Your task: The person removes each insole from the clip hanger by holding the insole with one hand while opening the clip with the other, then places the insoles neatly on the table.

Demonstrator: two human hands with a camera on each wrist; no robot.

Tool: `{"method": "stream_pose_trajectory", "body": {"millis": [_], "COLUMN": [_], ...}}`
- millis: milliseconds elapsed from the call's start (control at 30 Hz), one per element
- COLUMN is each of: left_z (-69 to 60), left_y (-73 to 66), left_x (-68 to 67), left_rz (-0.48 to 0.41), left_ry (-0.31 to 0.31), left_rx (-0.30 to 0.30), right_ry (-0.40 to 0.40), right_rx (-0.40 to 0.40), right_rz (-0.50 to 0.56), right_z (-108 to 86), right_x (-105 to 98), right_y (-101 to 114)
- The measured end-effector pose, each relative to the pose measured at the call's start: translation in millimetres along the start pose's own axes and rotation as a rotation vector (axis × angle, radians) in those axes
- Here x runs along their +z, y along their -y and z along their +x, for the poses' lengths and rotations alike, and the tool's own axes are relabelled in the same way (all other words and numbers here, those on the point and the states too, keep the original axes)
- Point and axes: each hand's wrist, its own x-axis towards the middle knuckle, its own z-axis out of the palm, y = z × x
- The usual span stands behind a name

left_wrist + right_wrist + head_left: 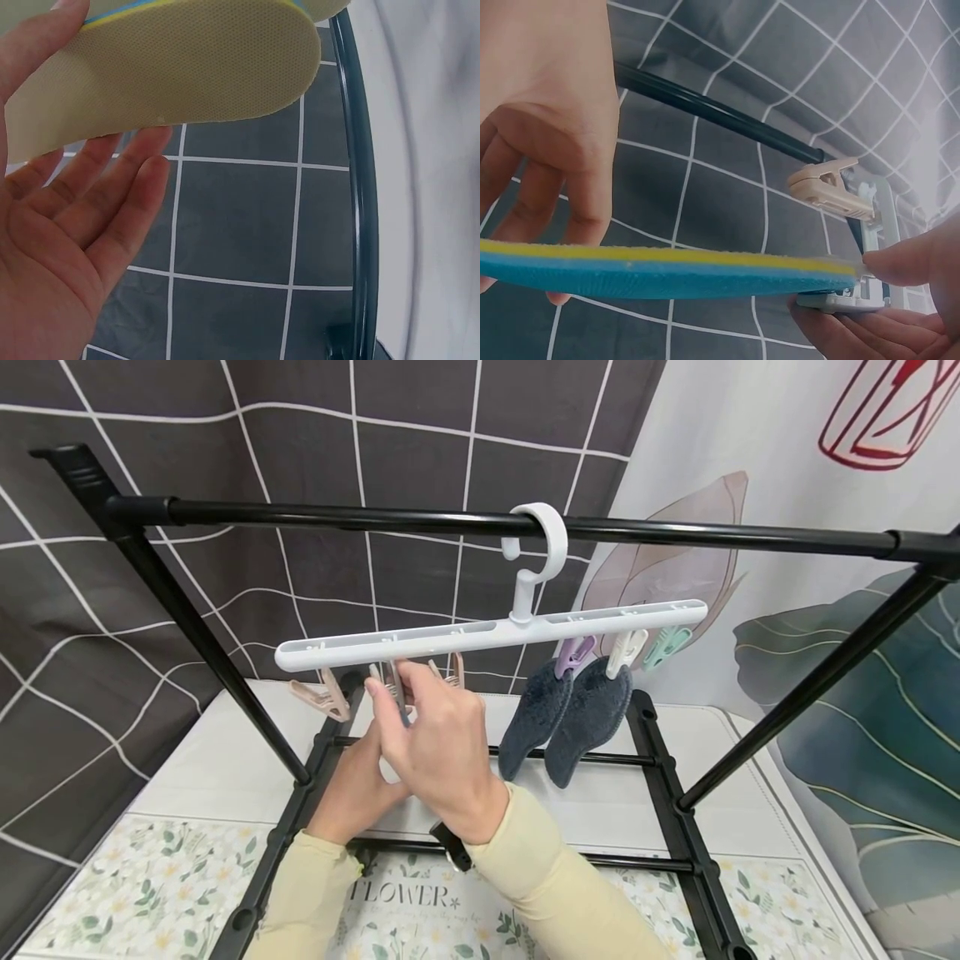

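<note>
A white hanger (480, 635) hooks over the black rail. Under its left half my right hand (442, 747) pinches a pale clothespin (838, 301) between thumb and fingers. An insole (202, 67), beige underneath with yellow and blue edge layers, has one end at that clothespin; its exact seating in the jaws is hidden. My left hand (356, 793) holds the insole lower down, thumb on one side and fingers along the other edge. Two dark fuzzy insoles (534, 718) hang on the right half from a purple clothespin (575, 656) and a white clothespin (627, 652).
Peach clothespins (322, 696) hang either side of my right hand, and a mint clothespin (667, 646) hangs far right. The black rack (337, 517) stands on a white table with a floral mat (165, 885). A dark grid curtain (300, 468) hangs behind.
</note>
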Motion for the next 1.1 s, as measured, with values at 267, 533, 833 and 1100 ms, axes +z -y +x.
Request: {"method": "stream_pose_trajectory", "body": {"millis": [267,533,833,1100], "left_z": [0.1,-0.9,-0.4,-1.4], "left_y": [-0.3,-1.1,-0.8,3.4], "left_x": [-1.4,-0.6,-0.6,-2.6], "left_rz": [0.000,-0.006,-0.011,-0.046], "left_ry": [0.008,0.014,0.036,0.066], "left_rx": [-0.021,-0.047,-0.052,-0.055], "right_ry": [0.012,0.026,0.020,0.015], "right_rx": [0.011,0.020,0.034,0.039], "right_rz": [0.017,0.028,0.039,0.057], "right_z": [0.5,-0.2,0.7,2.0], "right_x": [-0.9,-3.3,-5.2,-6.4], "right_y": [0.4,-1.3,-3.9,-5.3]}}
